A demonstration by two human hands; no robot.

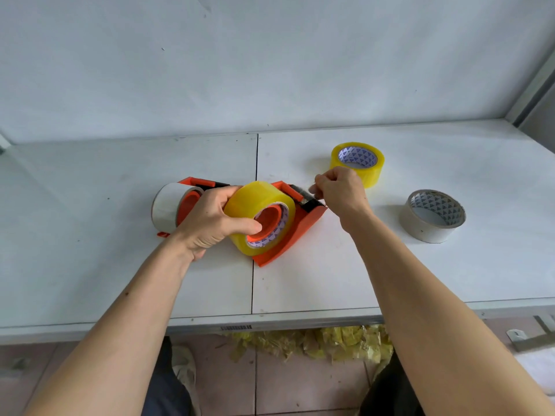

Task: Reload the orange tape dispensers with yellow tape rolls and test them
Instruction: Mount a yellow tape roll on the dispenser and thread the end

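Observation:
An orange tape dispenser (295,232) lies on the white table with a yellow tape roll (255,202) seated on its orange hub. My left hand (210,217) grips that roll, thumb across its open face. My right hand (339,190) pinches the tape end at the dispenser's black blade end. A second orange dispenser (192,202) lies behind my left hand and carries a clear, greyish roll (166,205). A spare yellow roll (359,162) lies flat just beyond my right hand.
A nearly used-up roll with a grey-white core (432,216) lies flat at the right. The table (330,280) has a seam down its middle and a front edge close to me. Crumpled yellow tape scraps (315,343) lie on the tiled floor below.

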